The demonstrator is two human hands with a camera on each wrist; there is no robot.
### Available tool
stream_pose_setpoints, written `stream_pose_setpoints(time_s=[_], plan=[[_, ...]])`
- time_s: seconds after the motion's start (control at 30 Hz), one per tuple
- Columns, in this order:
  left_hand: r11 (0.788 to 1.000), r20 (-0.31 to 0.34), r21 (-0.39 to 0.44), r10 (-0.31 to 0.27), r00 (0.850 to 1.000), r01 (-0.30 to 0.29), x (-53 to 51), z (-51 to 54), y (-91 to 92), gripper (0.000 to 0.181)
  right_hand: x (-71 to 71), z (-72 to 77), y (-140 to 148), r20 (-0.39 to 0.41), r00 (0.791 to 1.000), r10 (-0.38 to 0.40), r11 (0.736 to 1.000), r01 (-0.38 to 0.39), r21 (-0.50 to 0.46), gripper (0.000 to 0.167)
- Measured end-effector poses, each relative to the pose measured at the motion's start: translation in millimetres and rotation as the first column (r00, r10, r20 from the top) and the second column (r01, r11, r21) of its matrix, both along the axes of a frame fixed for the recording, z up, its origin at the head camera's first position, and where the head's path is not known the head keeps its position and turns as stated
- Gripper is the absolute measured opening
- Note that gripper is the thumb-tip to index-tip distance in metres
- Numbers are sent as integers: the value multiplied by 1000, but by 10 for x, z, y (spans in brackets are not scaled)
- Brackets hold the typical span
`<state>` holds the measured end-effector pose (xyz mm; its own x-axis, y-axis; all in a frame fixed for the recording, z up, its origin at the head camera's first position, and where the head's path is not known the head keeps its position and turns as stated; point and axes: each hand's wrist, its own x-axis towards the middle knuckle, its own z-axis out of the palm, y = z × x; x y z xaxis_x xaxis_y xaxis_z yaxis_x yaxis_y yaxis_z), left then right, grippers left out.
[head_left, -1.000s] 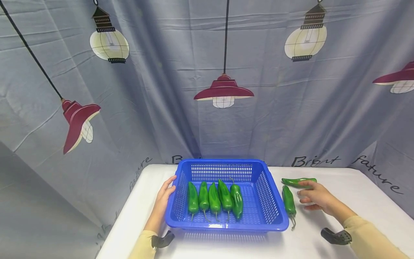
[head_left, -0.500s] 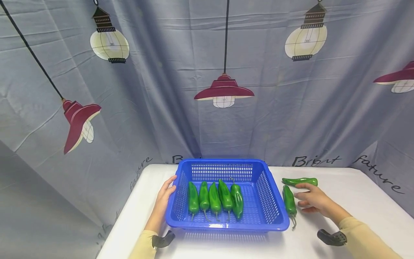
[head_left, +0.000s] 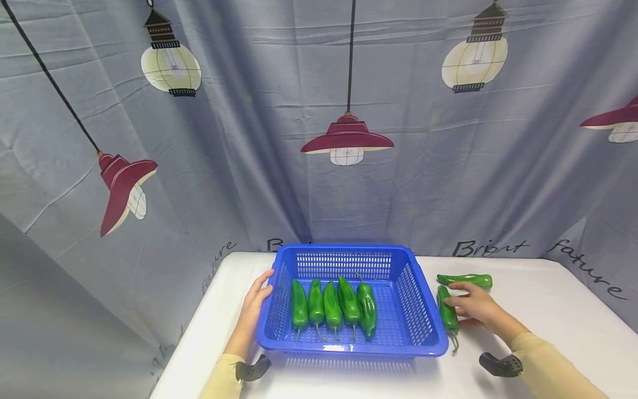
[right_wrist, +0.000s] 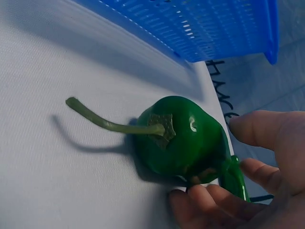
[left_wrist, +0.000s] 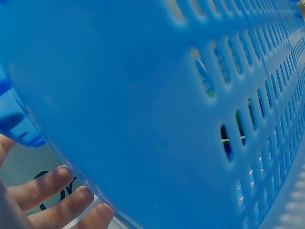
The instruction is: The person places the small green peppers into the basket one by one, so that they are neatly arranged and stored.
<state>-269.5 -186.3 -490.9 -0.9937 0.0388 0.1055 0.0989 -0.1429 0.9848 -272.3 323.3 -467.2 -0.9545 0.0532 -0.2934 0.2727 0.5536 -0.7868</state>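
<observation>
A blue plastic basket [head_left: 351, 348] stands on the table with several green peppers [head_left: 333, 303] side by side inside. My left hand [head_left: 251, 307] rests along its left side, and straight fingers [left_wrist: 71, 205] touch the outer edge. To the right of the basket lies a green pepper [head_left: 448, 316], its stem towards me. My right hand [head_left: 473, 307] is at this pepper, fingers spread over and beside it. In the right wrist view the pepper [right_wrist: 178, 138] sits between the thumb and the lower fingers [right_wrist: 205, 200]; whether the thumb touches it is hard to tell.
Another green pepper [head_left: 468, 281] lies crosswise behind my right hand. A white cloth covers the table [head_left: 538, 299]. Behind it hangs a grey curtain [head_left: 418, 183] printed with lamps.
My right hand has moved left and down, from beside the nearer loose pepper to over it. The left hand and the basket keep their places.
</observation>
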Motion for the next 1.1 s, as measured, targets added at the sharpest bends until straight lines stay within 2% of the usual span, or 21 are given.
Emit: stream_pose_setpoints(time_s=[0.17,0.43,0.7,1.1], plan=[[1000,-6,-9,2,1000,-3,-6,-3,2,51,-37,-5,-71,-15,1000,12,999,-11,53,74],[1000,1,-17,0,1000,0,2,-4,5,51,-97,-24,-201,-34,999,24,978,-16,210,70],[1000,-7,-15,3,1000,-4,-11,-6,6,51,-124,-29,-222,-43,998,48,985,-40,169,62],[1000,-13,-29,8,1000,-9,-12,-16,3,50,-153,-6,-259,-50,998,40,994,-35,101,54]])
